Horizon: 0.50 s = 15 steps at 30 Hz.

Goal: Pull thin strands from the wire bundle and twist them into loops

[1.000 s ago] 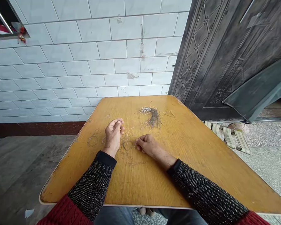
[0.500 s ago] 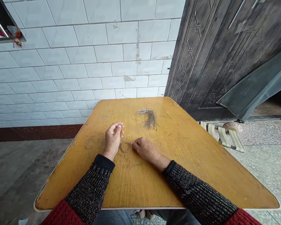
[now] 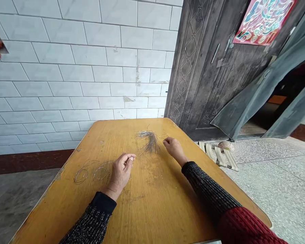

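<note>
My left hand is over the left middle of the wooden table, thumb and forefinger pressed together. Whatever they pinch, if anything, is too fine to see. Beside and partly behind this hand lie thin wire rings: one loop close to the wrist and another loop further left. My right hand is closed, right of a curved bundle of thin grey wires. A loose strand reaches close to its fingertips; whether the fingers grip a strand cannot be made out.
The wooden table stands against a white tiled wall. To the right are a dark carved door, a grey curtain and a striped low seat on the speckled floor.
My right hand has moved from the wire ring near my left hand out to the right side of the wire bundle. My left hand stays pinched. The view has turned right.
</note>
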{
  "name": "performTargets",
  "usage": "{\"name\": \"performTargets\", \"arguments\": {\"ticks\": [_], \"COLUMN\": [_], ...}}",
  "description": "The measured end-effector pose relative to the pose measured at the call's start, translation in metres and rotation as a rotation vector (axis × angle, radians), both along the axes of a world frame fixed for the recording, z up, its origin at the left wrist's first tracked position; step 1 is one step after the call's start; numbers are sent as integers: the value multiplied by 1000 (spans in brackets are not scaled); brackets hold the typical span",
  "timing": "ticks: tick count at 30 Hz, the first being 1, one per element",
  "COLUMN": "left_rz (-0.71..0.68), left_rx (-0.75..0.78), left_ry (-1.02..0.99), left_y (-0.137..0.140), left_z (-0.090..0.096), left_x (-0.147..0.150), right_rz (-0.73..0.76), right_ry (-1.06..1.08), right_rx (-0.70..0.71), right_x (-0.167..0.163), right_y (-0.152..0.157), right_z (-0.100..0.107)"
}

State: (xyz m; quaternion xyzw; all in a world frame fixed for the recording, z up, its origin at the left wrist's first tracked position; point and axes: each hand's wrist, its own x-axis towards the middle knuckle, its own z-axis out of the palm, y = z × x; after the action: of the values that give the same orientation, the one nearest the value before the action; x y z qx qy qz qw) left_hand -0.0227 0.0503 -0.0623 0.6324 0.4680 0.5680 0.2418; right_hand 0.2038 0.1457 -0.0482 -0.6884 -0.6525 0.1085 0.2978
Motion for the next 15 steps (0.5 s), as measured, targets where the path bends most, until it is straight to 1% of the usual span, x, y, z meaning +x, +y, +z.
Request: {"name": "performTargets", "arguments": {"ticks": [4, 8, 15], "left_rz": [-22, -45, -42], "left_rx": [58, 63, 47], "left_ry": [69, 60, 91], "left_y": [0, -1, -1], "left_z": [-1, -1, -1], "left_x": [1, 2, 3], "right_rz": [-70, -91, -103], "right_ry": [-41, -60, 3], "right_rx": [-76, -158, -183], "right_x": [2, -3, -10], "right_y": [25, 42, 59], "right_z": [-6, -10, -8]}}
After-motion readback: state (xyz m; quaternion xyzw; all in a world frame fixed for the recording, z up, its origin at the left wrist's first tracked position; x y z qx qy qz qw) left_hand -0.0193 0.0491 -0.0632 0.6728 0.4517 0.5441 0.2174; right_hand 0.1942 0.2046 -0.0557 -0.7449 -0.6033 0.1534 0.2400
